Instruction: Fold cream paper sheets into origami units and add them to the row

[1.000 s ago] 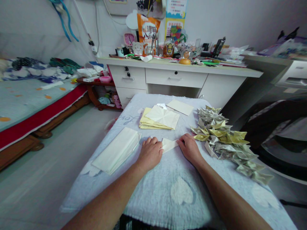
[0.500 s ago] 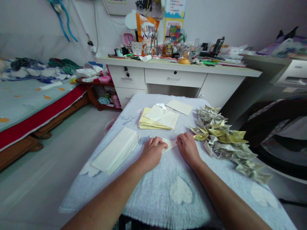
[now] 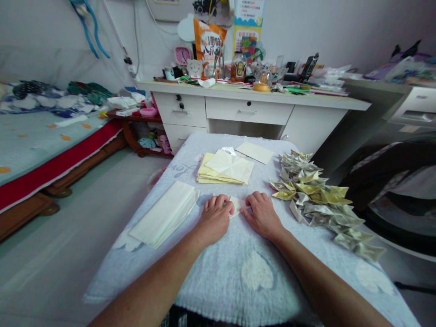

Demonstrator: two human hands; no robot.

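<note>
A small piece of folded cream paper lies on the cloth-covered table between my hands. My left hand has its fingers curled over the left end of the paper, hiding that part. On the right end, my right hand closes its thumb and fingers at the edge, with the thumb low on the paper. A stack of folded white paper rests left of my left hand. Beyond my hands is a pile of yellow and cream sheets. Many folded paper pieces, silver and gold, are heaped to the right.
A single cream sheet lies at the table's far end. Behind it stands a white desk crowded with jars, bags and small items. To the left is a bed, and a washing machine stands at the right.
My right hand has shifted left along the paper, closer to my left hand, and its thumb has spread inward. Less of the paper shows between the hands.
</note>
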